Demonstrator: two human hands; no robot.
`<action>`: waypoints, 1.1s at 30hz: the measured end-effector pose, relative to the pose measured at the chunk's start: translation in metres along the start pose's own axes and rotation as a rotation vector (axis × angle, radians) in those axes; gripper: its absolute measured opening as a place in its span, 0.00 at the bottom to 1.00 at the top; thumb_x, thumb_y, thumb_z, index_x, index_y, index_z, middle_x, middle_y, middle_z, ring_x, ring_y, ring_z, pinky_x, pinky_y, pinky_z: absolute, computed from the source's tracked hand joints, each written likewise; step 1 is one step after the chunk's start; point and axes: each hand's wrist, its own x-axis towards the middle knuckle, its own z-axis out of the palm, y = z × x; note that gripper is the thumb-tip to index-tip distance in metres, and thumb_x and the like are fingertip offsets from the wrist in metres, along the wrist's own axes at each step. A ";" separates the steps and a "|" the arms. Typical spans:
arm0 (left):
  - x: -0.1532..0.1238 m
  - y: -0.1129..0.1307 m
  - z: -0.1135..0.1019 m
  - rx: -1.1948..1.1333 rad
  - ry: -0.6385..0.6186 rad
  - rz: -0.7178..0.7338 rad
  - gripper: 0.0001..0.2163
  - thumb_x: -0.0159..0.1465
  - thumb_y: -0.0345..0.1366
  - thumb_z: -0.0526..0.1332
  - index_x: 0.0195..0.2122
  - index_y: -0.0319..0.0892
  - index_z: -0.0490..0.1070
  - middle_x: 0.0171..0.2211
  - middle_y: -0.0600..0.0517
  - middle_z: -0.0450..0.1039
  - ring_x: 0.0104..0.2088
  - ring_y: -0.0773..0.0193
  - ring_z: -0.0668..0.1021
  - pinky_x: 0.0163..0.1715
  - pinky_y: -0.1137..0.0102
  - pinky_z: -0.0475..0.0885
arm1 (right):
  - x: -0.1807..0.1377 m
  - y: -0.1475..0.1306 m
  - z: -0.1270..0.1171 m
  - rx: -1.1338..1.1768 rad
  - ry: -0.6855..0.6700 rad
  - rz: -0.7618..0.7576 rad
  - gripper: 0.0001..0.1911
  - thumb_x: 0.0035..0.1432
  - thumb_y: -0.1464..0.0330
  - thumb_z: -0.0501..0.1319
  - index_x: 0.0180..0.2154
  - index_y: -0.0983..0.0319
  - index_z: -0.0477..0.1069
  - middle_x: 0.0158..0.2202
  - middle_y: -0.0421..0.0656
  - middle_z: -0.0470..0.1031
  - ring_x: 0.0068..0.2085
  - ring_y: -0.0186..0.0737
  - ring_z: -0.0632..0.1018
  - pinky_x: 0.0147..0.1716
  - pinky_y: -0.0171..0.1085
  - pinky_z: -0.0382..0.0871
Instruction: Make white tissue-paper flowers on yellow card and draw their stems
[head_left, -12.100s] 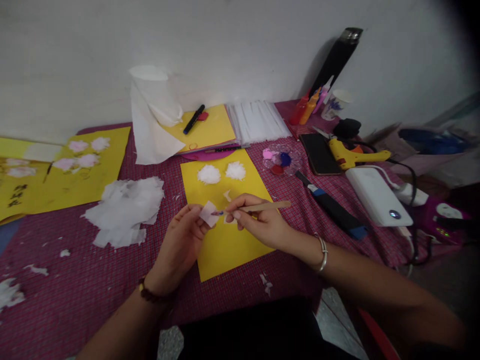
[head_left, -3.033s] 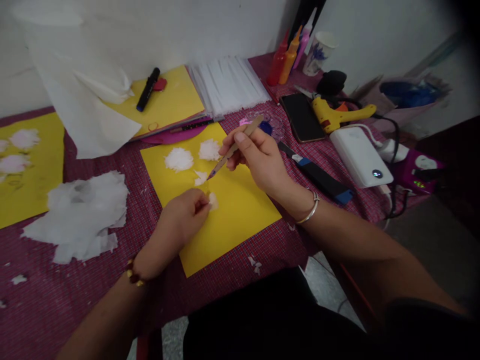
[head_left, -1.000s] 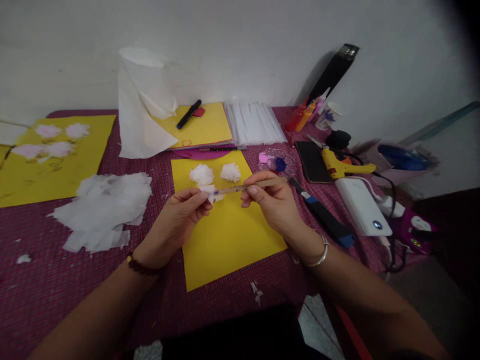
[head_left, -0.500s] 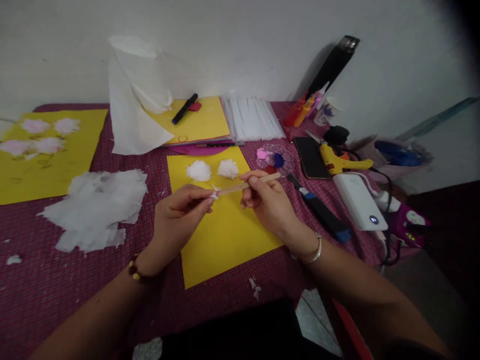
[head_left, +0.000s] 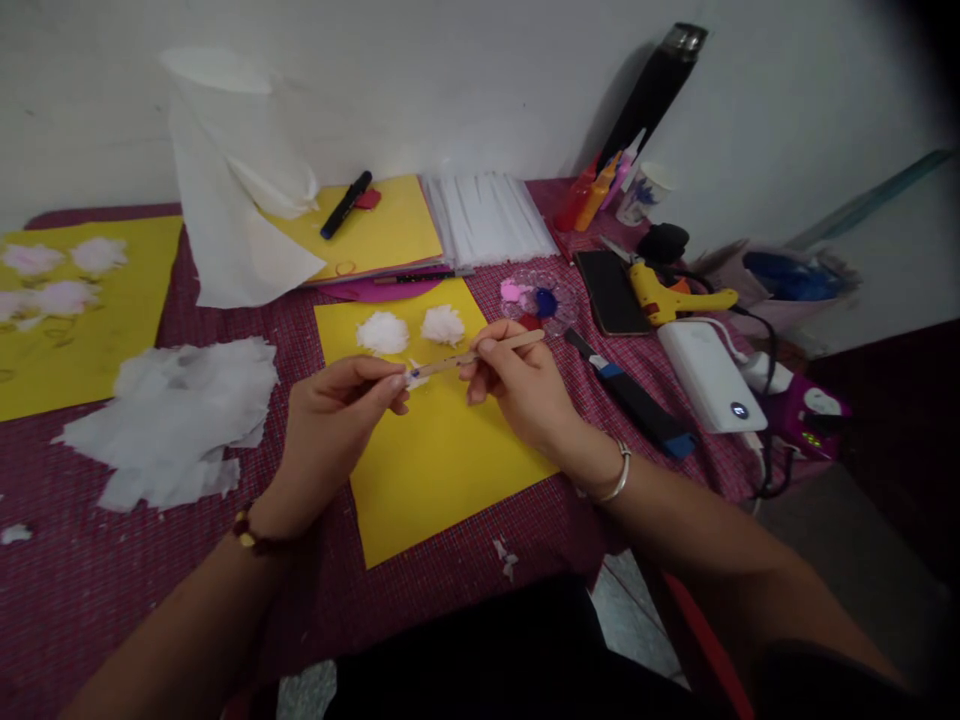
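Bunched up since a second ago, the paper piece [head_left: 417, 379] sits at my stick's [head_left: 521, 340] tip, above the yellow sheet [head_left: 442, 470]. My left hand [head_left: 326, 425] pinches paper; my right hand [head_left: 521, 390] grips the stick. Two white puffs [head_left: 382, 332] look done, far side; loose paper [head_left: 184, 415] remains left.

Glue gun [head_left: 675, 300], paint palette [head_left: 561, 290] and cut paper [head_left: 184, 415] mark a craft table [head_left: 90, 590].

The left wrist [head_left: 271, 518] wears a bracelet [head_left: 257, 542] of dark reddish-brown beads with yellow-gold among them; the right wrist [head_left: 592, 462], a slim, silver-coloured bangle [head_left: 624, 470]. The clothing [head_left: 465, 650] over the lap is black, and a dark sleeve [head_left: 825, 675] seems to show in the dim lower right.
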 end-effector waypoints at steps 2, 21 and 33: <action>-0.004 0.001 -0.003 0.286 0.007 0.293 0.05 0.59 0.30 0.64 0.34 0.46 0.77 0.30 0.53 0.77 0.31 0.65 0.78 0.34 0.70 0.74 | 0.001 0.004 0.000 0.137 0.022 0.179 0.09 0.56 0.63 0.63 0.30 0.61 0.66 0.21 0.34 0.76 0.16 0.26 0.71 0.18 0.27 0.69; 0.016 -0.038 -0.016 0.854 -0.246 0.372 0.07 0.64 0.34 0.56 0.33 0.41 0.73 0.32 0.48 0.73 0.34 0.58 0.75 0.36 0.65 0.68 | 0.033 0.013 -0.034 -0.379 0.076 -0.079 0.12 0.62 0.58 0.56 0.32 0.59 0.62 0.19 0.34 0.71 0.15 0.27 0.68 0.14 0.29 0.60; 0.017 -0.040 -0.013 0.841 -0.252 0.338 0.08 0.62 0.36 0.56 0.33 0.43 0.75 0.33 0.48 0.72 0.35 0.57 0.74 0.36 0.65 0.69 | 0.024 0.016 -0.023 -0.543 -0.053 -0.204 0.15 0.63 0.54 0.54 0.34 0.59 0.61 0.24 0.35 0.69 0.20 0.26 0.70 0.19 0.28 0.64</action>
